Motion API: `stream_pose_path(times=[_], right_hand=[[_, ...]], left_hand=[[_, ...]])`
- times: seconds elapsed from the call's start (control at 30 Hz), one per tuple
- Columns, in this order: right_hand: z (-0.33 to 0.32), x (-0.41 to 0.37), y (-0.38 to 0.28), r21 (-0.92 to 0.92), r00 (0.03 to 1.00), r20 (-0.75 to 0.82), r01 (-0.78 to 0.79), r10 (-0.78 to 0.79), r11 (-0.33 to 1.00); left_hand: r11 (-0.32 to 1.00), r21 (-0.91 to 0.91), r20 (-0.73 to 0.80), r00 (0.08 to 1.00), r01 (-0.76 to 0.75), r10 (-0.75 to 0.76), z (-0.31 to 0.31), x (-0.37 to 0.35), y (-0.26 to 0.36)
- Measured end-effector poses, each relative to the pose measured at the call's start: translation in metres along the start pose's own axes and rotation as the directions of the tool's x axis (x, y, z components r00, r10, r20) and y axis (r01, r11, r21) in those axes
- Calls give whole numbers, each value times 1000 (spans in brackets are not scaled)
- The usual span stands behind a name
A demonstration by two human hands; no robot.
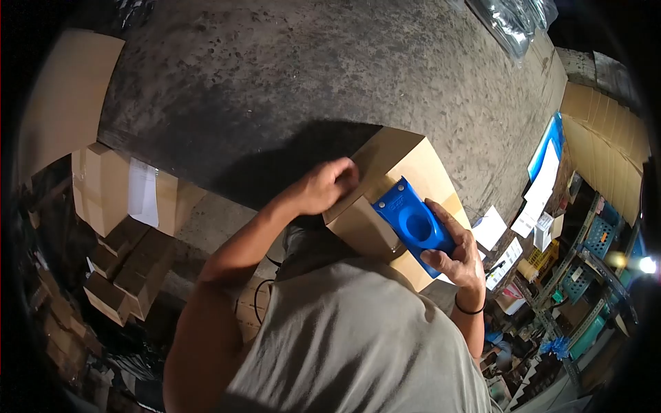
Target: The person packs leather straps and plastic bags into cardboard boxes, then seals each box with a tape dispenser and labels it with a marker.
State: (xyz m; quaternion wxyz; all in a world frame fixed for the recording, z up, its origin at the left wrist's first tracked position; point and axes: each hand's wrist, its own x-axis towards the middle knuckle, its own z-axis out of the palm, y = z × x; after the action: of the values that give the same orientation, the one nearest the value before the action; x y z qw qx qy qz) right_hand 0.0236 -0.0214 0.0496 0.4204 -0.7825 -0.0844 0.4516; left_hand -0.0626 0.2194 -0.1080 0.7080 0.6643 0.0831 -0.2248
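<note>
A brown cardboard box (403,162) lies on the grey speckled table (275,76) in front of me. My right hand (458,251) grips a blue tape dispenser (413,220) that rests on the box's near top face. My left hand (327,186) presses with bent fingers on the box's left edge, beside the dispenser's toothed end. The box's flaps look closed under both hands.
Several cardboard boxes (113,196) are stacked to the left, one with a white label. Flat cardboard sheets (609,144) lean at the right. Paper sheets (544,186), shelving with blue baskets (606,230) and a plastic bag (513,20) lie at the right and far edge.
</note>
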Motion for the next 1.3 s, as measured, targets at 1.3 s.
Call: stream_pose_path(times=[1.3], right_hand=[[-88,-183,162,125,974,-43,228,-224,966]], left_hand=[[614,756,-256,762,-225,595,48,-26,28]])
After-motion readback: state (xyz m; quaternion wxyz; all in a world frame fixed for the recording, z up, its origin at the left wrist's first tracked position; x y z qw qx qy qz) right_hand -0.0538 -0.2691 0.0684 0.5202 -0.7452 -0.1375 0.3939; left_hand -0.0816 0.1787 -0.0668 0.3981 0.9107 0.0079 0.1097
